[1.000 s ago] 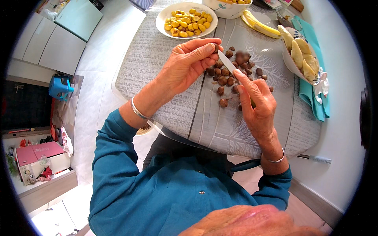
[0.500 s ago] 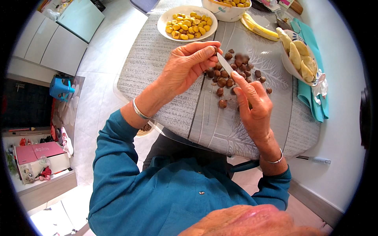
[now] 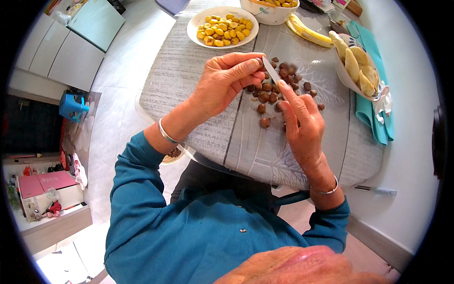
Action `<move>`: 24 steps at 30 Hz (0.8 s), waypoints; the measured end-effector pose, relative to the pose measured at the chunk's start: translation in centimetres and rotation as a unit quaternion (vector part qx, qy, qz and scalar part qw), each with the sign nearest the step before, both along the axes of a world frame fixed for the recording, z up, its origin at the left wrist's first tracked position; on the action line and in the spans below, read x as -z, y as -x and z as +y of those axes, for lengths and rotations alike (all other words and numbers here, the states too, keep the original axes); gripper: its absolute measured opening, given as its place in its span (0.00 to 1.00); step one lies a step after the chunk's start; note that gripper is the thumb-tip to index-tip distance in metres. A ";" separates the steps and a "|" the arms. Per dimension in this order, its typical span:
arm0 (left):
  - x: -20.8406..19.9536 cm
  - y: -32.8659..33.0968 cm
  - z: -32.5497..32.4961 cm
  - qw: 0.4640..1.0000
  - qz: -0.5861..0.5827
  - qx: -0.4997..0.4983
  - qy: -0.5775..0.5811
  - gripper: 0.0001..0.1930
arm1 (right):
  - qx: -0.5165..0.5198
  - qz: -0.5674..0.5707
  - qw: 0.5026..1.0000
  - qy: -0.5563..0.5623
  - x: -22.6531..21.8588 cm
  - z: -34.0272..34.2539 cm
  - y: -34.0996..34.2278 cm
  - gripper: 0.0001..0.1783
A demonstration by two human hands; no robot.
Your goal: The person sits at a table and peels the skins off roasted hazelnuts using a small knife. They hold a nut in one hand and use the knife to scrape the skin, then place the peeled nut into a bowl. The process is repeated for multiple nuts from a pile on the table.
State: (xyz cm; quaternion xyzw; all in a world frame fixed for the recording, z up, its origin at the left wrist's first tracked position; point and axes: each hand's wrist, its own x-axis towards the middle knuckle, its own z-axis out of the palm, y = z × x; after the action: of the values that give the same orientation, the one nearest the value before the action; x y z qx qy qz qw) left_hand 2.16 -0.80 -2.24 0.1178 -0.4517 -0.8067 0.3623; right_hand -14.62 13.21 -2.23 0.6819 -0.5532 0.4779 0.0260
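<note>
Between the thumb and fingers of my left hand (image 3: pixel 215 85), a brown chestnut (image 3: pixel 260 63) is pinched above the table. My right hand (image 3: pixel 305 125) grips a small knife (image 3: pixel 271 72), its index finger stretched along the pale blade. The blade's tip reaches up beside the held chestnut; whether it cuts into the shell is too small to tell. The knife's handle is hidden in my palm. Under and between my hands lies a loose heap of brown chestnuts (image 3: pixel 273 97). Beyond my left hand, a white plate (image 3: pixel 190 35) bears many yellow peeled chestnuts (image 3: pixel 224 30).
A white bowl (image 3: pixel 265 15) of yellow pieces stands at the back. Near it lies a yellow banana-like thing (image 3: pixel 307 32). On the right, a bowl (image 3: pixel 341 71) of pale dumpling-like pieces sits by a teal cloth (image 3: pixel 369 128). The grey patterned table (image 3: pixel 189 66) ends close to my body.
The knife tip has shifted slightly up and right along the held chestnut. Both hands keep their grips. The whole table view has slid slightly left and up.
</note>
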 end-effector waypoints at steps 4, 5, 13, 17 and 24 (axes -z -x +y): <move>0.1 0.1 -0.3 0.995 0.046 0.016 -0.086 0.16 | -0.013 -0.034 0.998 -0.044 0.1 0.2 -0.2 0.27; 0.3 0.0 -0.6 0.995 0.053 0.022 -0.080 0.16 | -0.009 -0.024 0.998 -0.056 -0.3 0.5 -0.3 0.25; 0.3 -0.3 -0.6 0.997 0.051 0.017 -0.058 0.17 | -0.003 0.019 1.000 -0.023 -0.4 0.3 -0.1 0.29; 0.1 -0.4 -0.7 0.998 0.042 0.017 -0.042 0.17 | -0.003 0.019 0.999 -0.036 -0.8 0.5 -0.2 0.29; 0.1 -0.6 -0.9 1.000 0.020 0.016 -0.005 0.16 | -0.018 0.032 0.999 -0.037 -1.0 0.4 0.3 0.26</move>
State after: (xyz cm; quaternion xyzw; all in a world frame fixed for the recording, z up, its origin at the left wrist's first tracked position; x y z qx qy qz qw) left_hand 2.79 -1.66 -2.36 0.0962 -0.4426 -0.8168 0.3574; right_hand -14.88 13.62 -1.18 0.7070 -0.5574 0.4351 0.0101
